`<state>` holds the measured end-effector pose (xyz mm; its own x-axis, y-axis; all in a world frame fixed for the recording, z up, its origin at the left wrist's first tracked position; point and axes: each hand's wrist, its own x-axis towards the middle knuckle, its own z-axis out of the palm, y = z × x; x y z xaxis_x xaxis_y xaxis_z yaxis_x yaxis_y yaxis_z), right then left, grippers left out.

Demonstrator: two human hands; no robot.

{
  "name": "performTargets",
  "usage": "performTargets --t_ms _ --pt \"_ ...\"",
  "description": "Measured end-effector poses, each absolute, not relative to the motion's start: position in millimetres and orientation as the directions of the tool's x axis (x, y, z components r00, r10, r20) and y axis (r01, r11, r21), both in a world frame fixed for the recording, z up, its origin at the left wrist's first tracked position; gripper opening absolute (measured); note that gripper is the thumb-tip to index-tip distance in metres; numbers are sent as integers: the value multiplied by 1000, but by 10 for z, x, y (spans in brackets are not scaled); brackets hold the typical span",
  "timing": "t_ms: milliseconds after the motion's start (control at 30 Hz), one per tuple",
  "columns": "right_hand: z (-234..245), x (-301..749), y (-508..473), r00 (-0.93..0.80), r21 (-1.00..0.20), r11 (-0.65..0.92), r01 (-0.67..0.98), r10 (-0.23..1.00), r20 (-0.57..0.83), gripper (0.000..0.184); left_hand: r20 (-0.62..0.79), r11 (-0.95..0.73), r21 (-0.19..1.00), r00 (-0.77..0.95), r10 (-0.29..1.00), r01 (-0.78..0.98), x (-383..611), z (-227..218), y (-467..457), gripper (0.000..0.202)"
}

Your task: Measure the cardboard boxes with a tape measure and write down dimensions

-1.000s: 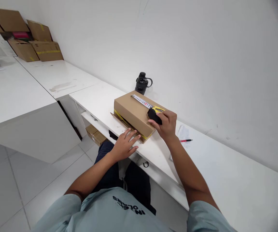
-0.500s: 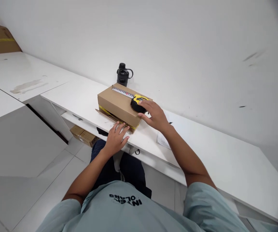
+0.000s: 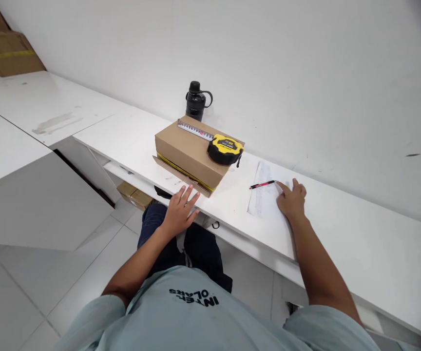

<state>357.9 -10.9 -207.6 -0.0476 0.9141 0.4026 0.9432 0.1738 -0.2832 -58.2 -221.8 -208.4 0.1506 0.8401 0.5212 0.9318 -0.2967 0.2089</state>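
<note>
A brown cardboard box lies on the white desk. On its top rests a yellow and black tape measure with its blade drawn out along the far edge. My left hand lies flat and open on the desk edge, fingertips by the box's near corner. My right hand rests open on a sheet of paper, fingers spread, right beside a red pen. It holds nothing.
A black bottle stands behind the box against the wall. More cardboard boxes sit far left on another white desk. A small box lies on the tiled floor under the desk.
My right hand let go of the tape measure, which stays on the box, and moved right onto the paper by the pen. My left hand stayed put.
</note>
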Motion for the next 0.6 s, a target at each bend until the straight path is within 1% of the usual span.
performTargets --t_ms 100,133,200,233,333,400,433,467,533,600 --pt "-2163 3574 -57 -18 -281 160 946 894 448 44 510 -311 222 162 845 924 -529 -2044 -2108 58" --pt "-2173 3561 -41 -14 -264 157 952 882 471 45 503 -306 228 157 850 924 -507 -2044 -2065 59" --pt "-2175 3521 -10 -17 -262 161 952 878 478 54 504 -288 226 141 852 931 -464 -2061 -1992 62" --pt "-2172 3494 5 -45 -263 186 947 883 467 61 521 -283 218 134 843 934 -443 -2071 -1969 62" --pt "-2161 3385 49 -236 -250 346 904 894 382 75 648 -328 197 129 751 924 -374 -2051 -1976 61" --pt "-2157 3300 62 -298 -256 393 883 891 343 79 736 -413 195 146 662 890 -294 -1962 -2031 58" --pt "-2154 3259 60 -292 -263 388 884 895 339 80 755 -472 190 179 631 861 -234 -1895 -2054 55" --pt "-2148 3221 53 -271 -269 371 889 899 344 80 750 -540 183 238 617 821 -160 -1818 -2060 49" --pt "-2120 3154 24 -236 -279 341 898 907 349 83 656 -667 189 412 632 721 23 -1657 -1981 36" --pt "-2069 3096 -19 -237 -293 337 895 915 328 84 533 -678 250 486 692 691 237 -1523 -1752 29"
